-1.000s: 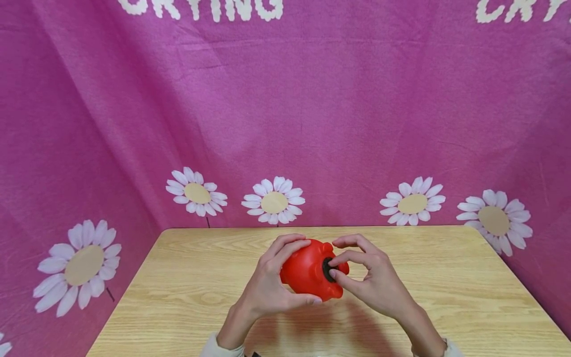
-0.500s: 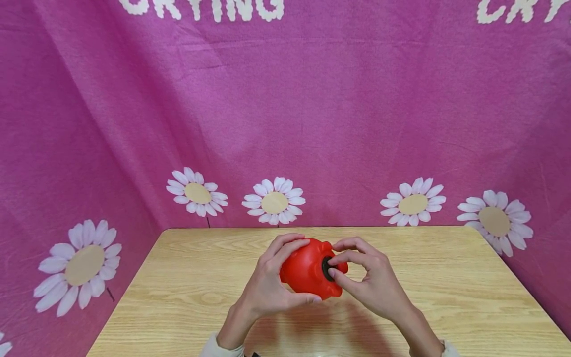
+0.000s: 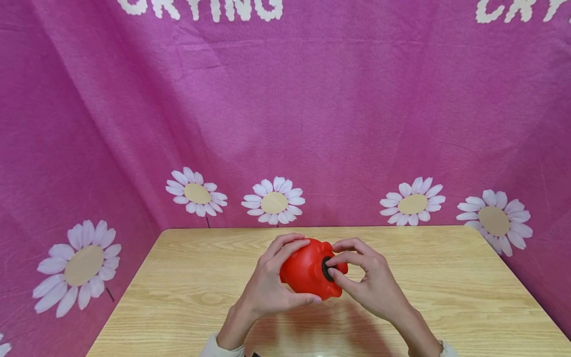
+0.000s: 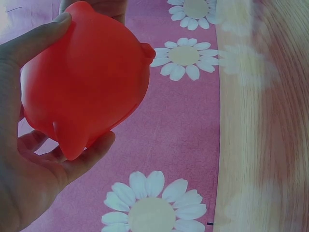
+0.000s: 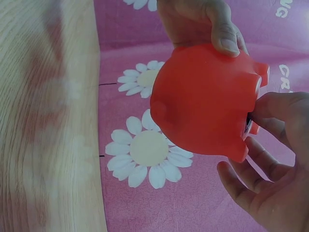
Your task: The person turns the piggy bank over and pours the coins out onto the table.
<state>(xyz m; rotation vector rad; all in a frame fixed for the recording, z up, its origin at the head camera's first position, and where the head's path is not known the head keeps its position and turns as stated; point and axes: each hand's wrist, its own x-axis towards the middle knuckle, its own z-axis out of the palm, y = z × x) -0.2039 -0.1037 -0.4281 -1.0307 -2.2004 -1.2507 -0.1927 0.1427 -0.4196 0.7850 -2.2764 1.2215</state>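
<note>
The red pig [image 3: 304, 269] is held above the counter [image 3: 192, 282], about midway between its left and right edges. The left hand [image 3: 270, 282] grips its body; the right hand [image 3: 373, 280] has 1 thumb and 1 fingertip pinching the black plug [image 3: 326, 273] between its feet. Pink cloth [image 3: 312, 109] hangs behind the far edge.

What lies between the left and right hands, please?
The head view shows the red object, gripped by the left hand, and its black disc, touched by the right hand.
</note>
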